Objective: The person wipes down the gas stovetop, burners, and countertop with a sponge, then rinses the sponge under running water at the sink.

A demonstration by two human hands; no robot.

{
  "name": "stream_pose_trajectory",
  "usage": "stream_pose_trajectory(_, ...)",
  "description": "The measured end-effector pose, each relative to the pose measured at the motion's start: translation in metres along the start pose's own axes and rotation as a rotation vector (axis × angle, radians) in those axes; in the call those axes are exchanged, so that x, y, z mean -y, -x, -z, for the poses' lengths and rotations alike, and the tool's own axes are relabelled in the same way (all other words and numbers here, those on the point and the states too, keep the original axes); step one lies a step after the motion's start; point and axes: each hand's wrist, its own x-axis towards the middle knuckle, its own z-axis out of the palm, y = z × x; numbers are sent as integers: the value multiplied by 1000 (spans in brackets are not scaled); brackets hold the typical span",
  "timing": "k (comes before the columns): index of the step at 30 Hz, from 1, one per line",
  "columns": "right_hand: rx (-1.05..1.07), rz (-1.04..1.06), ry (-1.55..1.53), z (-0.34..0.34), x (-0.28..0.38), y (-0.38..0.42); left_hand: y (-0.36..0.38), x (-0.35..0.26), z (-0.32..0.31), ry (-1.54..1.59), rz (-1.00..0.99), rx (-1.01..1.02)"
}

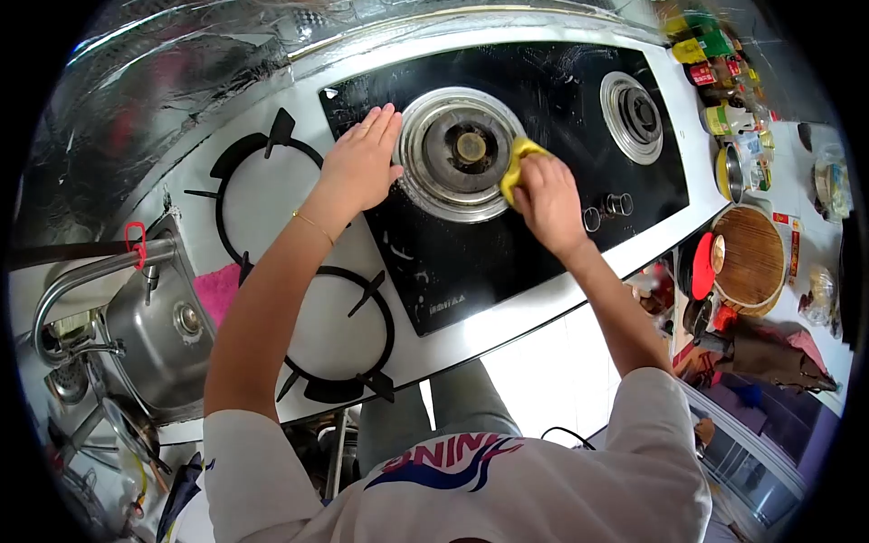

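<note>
A black glass gas cooktop lies in front of me, wet and streaked in places. My right hand is closed on a yellow cloth, pressed against the right edge of the left burner's metal ring. That burner has a dark head with a brass-coloured centre. My left hand rests flat, fingers stretched out, at the left side of the same ring and holds nothing. The right burner and two control knobs are to the right.
Two black pan supports lie on the white counter left of the cooktop. Beyond them are a steel sink, a faucet and a pink cloth. Bottles and jars line the right, near a round wooden board.
</note>
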Motion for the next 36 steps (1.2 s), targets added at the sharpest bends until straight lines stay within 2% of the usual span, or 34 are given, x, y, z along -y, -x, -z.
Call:
stream_pose_trajectory(4, -19, -60, 14, -2, 39, 20, 2, 0, -2, 12, -18, -29)
stream_pose_trajectory(10, -85, -182, -110, -20, 95, 17, 1, -5, 4, 40, -8, 42)
stream_pose_trajectory(11, -100, -205, -121, -25, 105, 14, 1, -2, -2, 35, -39, -26)
stream_pose_trajectory(14, -167, -252, -98, -48, 136, 0, -1, 0, -1, 118, -47, -26)
stream_pose_trajectory(15, -195, -270, -105, -53, 142, -7, 0, -5, 2, 164, -83, -173)
stream_pose_trajectory(16, -199, -283, -55, -57, 145, -10, 1, -9, 6, 159, -84, -167)
stream_pose_trajectory(18, -172, -275, -38, -50, 138, -2, 6, -18, 15, 284, 80, -94)
stream_pose_trajectory(19, -141, -255, -33, -44, 128, 4, 8, -19, 14, 294, 41, -187)
stream_pose_trajectory(22, -85, -199, -9, -25, 92, 25, 17, -28, 21, 284, -26, -256)
stream_pose_trajectory(27, -145, -116, 101, -11, 46, 30, 31, -61, 32, 278, -146, -251)
stream_pose_trajectory(30, -164, -182, 167, -6, 26, 26, 38, -95, 27, 272, -251, -156)
stream_pose_trajectory(32, -123, -182, 78, -2, 18, 29, 34, -117, 12, 190, -391, -247)
stream_pose_trajectory(34, -227, -237, -302, -3, 15, 37, 25, -138, 4, 66, -459, -305)
stream_pose_trajectory(36, -257, -314, -375, 1, 28, 56, 13, -154, -2, -39, -449, -352)
